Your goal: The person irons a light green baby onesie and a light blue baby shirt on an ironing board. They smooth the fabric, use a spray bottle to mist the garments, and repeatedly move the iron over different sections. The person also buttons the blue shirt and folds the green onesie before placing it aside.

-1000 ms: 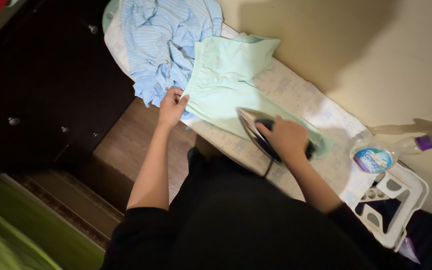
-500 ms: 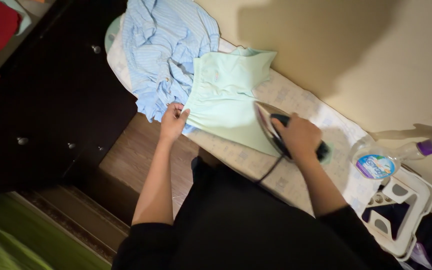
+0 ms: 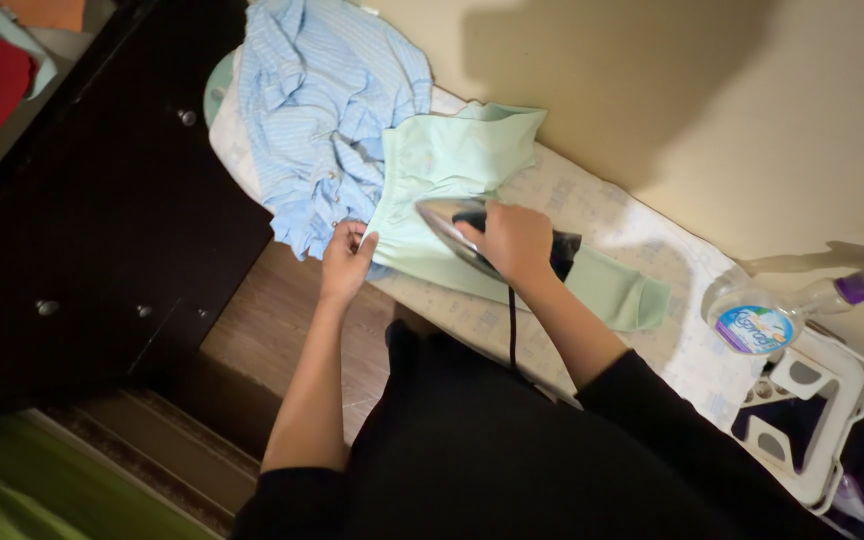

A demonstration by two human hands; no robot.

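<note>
A mint green garment (image 3: 452, 165) lies flat across the ironing board (image 3: 602, 215). My right hand (image 3: 514, 240) grips the handle of a dark iron (image 3: 452, 225), whose silver sole rests on the green cloth and points left. My left hand (image 3: 347, 258) pinches the near edge of the green garment at the board's front edge. A crumpled blue striped shirt (image 3: 327, 110) is heaped on the board's left end, partly under the green garment.
A clear spray bottle (image 3: 787, 305) with a purple nozzle lies on the board's right end beside the white iron rest (image 3: 817, 400). A dark wooden dresser (image 3: 102, 210) stands to the left. The beige wall (image 3: 712, 110) runs behind the board. The iron's cord (image 3: 512, 330) hangs toward me.
My right hand has slid the iron leftward along the green garment toward my left hand. The left hand stays gripping the cloth's near edge.
</note>
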